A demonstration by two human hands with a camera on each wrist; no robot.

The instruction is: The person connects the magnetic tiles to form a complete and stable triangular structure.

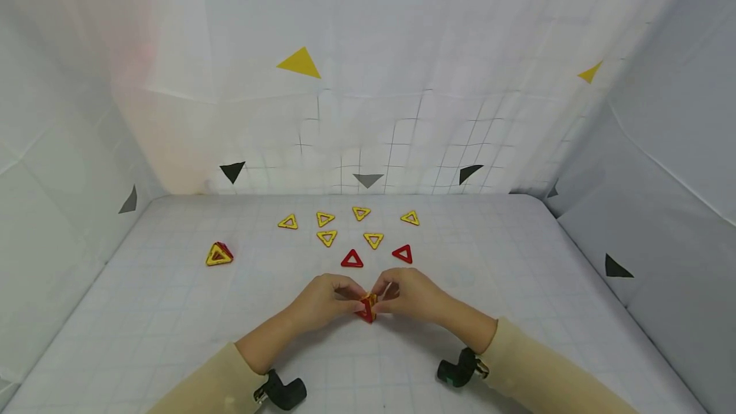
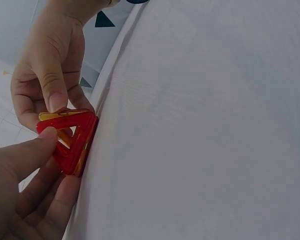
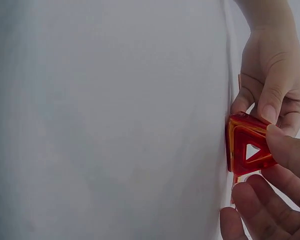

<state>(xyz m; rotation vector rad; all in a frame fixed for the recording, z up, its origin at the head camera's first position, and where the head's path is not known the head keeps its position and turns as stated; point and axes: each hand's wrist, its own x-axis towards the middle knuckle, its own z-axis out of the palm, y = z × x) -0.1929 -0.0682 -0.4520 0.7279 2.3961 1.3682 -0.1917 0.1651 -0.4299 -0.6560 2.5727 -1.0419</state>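
Observation:
Between my fingertips, just above the table or touching it, is a small solid of red and yellow triangular magnetic tiles (image 1: 368, 313). My left hand (image 1: 322, 302) pinches it from the left; its thumb presses the red face (image 2: 83, 142) in the left wrist view. My right hand (image 1: 413, 296) pinches it from the other side, thumb on another red face (image 3: 240, 150) in the right wrist view. Fingers cover part of the solid, so how all its tiles meet is hidden. Beyond the hands lie two loose red triangle tiles, one nearer the middle (image 1: 352, 265) and one to the right (image 1: 409, 253).
Several loose yellow triangle tiles (image 1: 361, 209) are spread flat farther back on the white table (image 1: 489, 260). A small red-and-yellow pyramid of tiles (image 1: 218, 263) stands at the left. White sheeting (image 1: 368, 30) with yellow and dark triangles rises behind and at both sides.

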